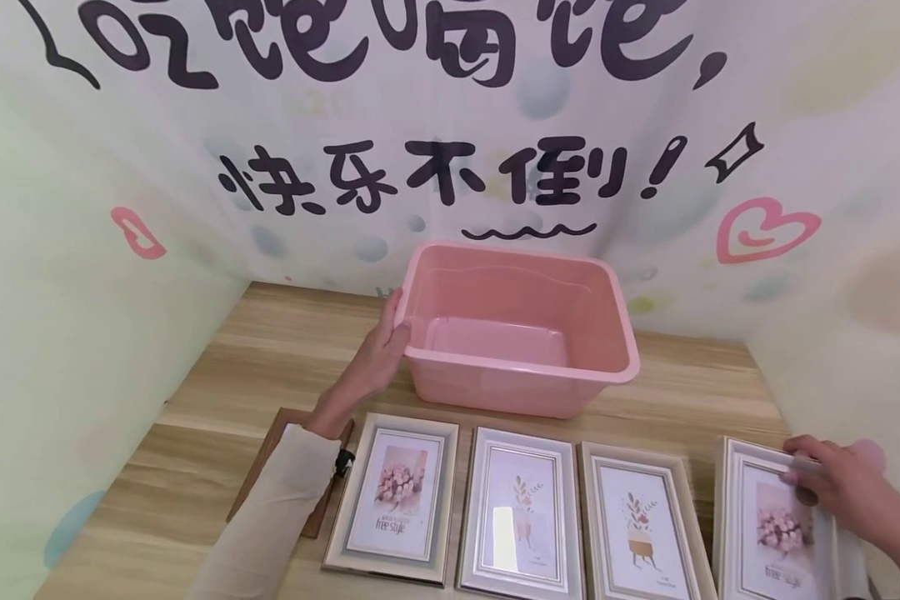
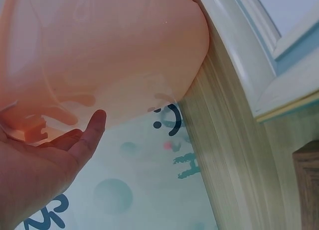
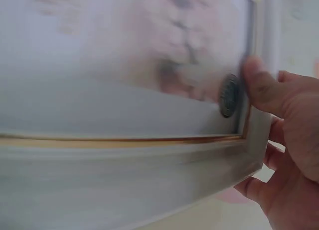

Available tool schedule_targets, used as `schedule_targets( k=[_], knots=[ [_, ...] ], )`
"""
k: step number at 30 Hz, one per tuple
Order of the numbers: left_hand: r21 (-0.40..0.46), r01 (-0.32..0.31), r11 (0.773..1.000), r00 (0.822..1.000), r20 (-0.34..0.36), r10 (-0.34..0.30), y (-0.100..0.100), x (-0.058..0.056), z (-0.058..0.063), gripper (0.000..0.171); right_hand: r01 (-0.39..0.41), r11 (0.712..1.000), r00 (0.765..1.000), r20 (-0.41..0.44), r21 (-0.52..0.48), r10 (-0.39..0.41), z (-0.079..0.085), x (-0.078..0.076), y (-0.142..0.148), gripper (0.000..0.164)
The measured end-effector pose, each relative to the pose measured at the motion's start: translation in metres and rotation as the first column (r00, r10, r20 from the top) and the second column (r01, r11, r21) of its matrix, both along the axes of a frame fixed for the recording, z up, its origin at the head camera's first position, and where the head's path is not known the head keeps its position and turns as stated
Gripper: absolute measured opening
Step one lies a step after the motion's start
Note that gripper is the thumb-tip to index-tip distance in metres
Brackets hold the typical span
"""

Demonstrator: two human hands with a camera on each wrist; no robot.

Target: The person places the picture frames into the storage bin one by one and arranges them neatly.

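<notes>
A pink plastic tub point(image 1: 506, 389) stands at the back of the table. My left hand point(image 1: 375, 354) grips its left rim near the front corner, fingers along the outer wall. With my right hand point(image 1: 851, 493) I hold a pale picture frame point(image 1: 780, 542) by its upper right edge, at the right end of a row of frames. In the right wrist view the thumb lies over the front of the frame point(image 3: 124, 175) and the other fingers go behind it. A dark oval sticker point(image 3: 229, 96) shows beside the thumb.
Three more pale frames, one left point(image 1: 393, 500), one middle point(image 1: 521, 517) and one right point(image 1: 641, 525), lie before the tub. A brown wooden frame point(image 1: 264, 467) sits partly under my left forearm. A printed cloth wall point(image 1: 390, 108) stands behind the table point(image 1: 217, 367), with walls at both sides.
</notes>
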State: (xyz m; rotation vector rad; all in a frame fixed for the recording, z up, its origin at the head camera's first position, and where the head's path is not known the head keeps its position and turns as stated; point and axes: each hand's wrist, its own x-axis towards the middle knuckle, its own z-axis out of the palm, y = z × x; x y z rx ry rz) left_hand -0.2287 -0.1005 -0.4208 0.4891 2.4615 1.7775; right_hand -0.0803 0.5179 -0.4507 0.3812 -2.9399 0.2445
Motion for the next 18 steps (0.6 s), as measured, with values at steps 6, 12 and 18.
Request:
schedule_targets(
  k=[6,12,18],
  knots=[
    [0.021,0.008,1.000,1.000,-0.007,-0.008,0.001,-0.001,-0.001,0.061,-0.058,0.995,0.996,-0.072,-0.079,0.052,0.031,-0.001,0.006,0.039],
    [0.024,0.005,1.000,1.000,-0.018,-0.004,0.001,0.000,0.000,0.061,-0.038,0.988,0.996,-0.090,-0.150,0.025,0.051,0.001,0.005,0.036],
    [0.035,0.009,0.999,1.000,-0.022,-0.008,0.002,0.000,0.001,0.061,-0.105,0.933,0.978,-0.205,-0.344,0.035,0.058,0.003,0.004,0.040]
  ],
)
